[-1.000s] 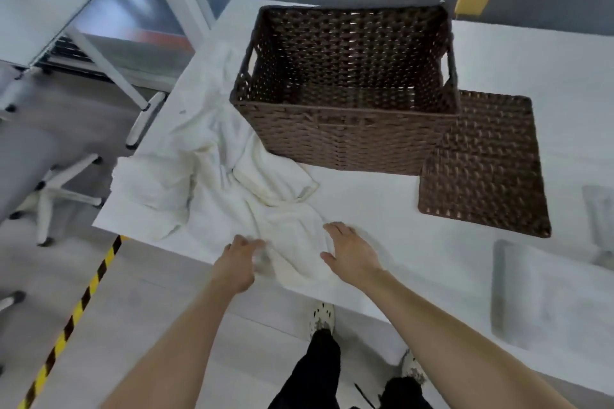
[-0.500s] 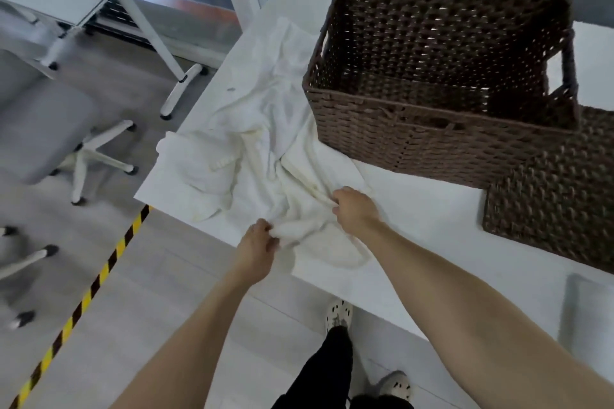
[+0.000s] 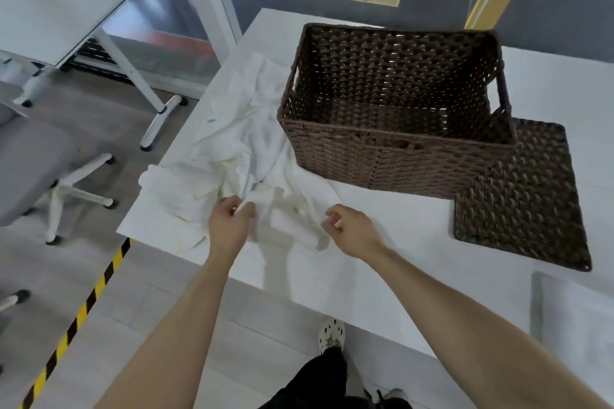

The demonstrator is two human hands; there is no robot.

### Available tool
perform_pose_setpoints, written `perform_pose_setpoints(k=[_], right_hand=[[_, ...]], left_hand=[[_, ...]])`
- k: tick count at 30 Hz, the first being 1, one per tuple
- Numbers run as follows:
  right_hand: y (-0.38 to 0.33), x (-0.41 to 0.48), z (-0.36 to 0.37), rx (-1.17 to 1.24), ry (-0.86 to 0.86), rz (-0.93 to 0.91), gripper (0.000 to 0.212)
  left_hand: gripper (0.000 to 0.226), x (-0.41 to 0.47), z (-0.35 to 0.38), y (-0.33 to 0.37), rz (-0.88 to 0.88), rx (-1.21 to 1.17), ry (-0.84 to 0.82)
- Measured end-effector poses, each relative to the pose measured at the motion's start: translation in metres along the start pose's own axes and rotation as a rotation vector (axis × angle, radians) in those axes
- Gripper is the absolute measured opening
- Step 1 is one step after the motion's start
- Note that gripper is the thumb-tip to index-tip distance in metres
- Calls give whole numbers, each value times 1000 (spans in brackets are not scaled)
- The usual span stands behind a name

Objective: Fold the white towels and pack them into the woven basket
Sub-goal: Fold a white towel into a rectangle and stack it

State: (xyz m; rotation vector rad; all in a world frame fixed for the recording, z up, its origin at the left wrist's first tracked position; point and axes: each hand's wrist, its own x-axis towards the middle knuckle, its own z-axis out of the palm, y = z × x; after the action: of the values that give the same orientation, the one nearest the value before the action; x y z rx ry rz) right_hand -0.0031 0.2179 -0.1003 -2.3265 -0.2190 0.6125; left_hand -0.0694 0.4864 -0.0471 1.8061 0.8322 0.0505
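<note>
Towels (image 3: 239, 149): white, crumpled in one loose heap on the left side of the white table (image 3: 398, 252), running from the near left corner back along the left edge. The heap's right side touches the left wall of the basket and spills a little in front of its near left corner.

Basket (image 3: 392, 159): brown, woven, upright in the middle of the table towards the far edge, open top, no towel inside it. A flat woven lid (image 3: 521, 206) of the same brown lies on the table at the basket's near right corner, partly tucked behind it.

Left hand (image 3: 229, 226): near the front edge, fingers curled round a bunched fold of towel, gripping it at the near end of the heap.

Right hand (image 3: 355, 232): just right of the heap's near end, over the table, fingers loosely curled with thumb and forefinger apart; no cloth in them.

Off the table, left: grey office chair (image 3: 30, 159), second white table (image 3: 50, 20), yellow-and-black floor tape (image 3: 83, 305).
</note>
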Motion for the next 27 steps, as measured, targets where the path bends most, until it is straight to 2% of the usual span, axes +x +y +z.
perform_pose_setpoints(k=[2, 3, 4, 5, 6, 8, 9, 12, 15, 18, 19, 22, 25, 27], right_hand=[[-33, -5, -4, 414, -107, 85, 63], [-47, -7, -6, 556, -187, 123, 77], [-60, -10, -9, 594, -250, 109, 85], [-70, -13, -13, 544, -285, 44, 82], [-76, -15, -17, 462, -275, -44, 67], [-84, -19, -33, 317, -159, -144, 25], [-85, -20, -44, 310, -99, -160, 17], [-81, -27, -87, 345, 34, -144, 22], [-64, -36, -113, 270, 127, -143, 28], [-50, -45, -111, -6, 210, -161, 33], [-46, -45, -104, -134, 176, -188, 41], [-34, -41, -71, -453, -108, -271, 74], [-31, -25, -22, -607, -276, -351, 71], [-27, -15, 6, -711, -372, -310, 70]], left_hand=[[38, -2, -8, 4, 0, -17, -169], [42, -5, -9, 7, 19, -37, -245], [46, -12, -8, 14, 52, -43, -307], [46, -18, -5, 20, 103, -36, -363], [44, -26, -2, 28, 150, -15, -412], [35, -31, -1, 40, 200, 2, -470], [32, -32, -3, 43, 197, -31, -500], [50, -27, -11, 46, 131, -217, -558], [41, -15, 2, 39, 113, -159, -437], [30, 17, 8, 5, 116, 204, -122], [34, 28, 5, -10, 107, 342, -22], [54, 49, -6, -50, 12, 590, 138], [75, 57, -23, -76, -96, 632, 247], [91, 64, -34, -86, -143, 572, 251]])
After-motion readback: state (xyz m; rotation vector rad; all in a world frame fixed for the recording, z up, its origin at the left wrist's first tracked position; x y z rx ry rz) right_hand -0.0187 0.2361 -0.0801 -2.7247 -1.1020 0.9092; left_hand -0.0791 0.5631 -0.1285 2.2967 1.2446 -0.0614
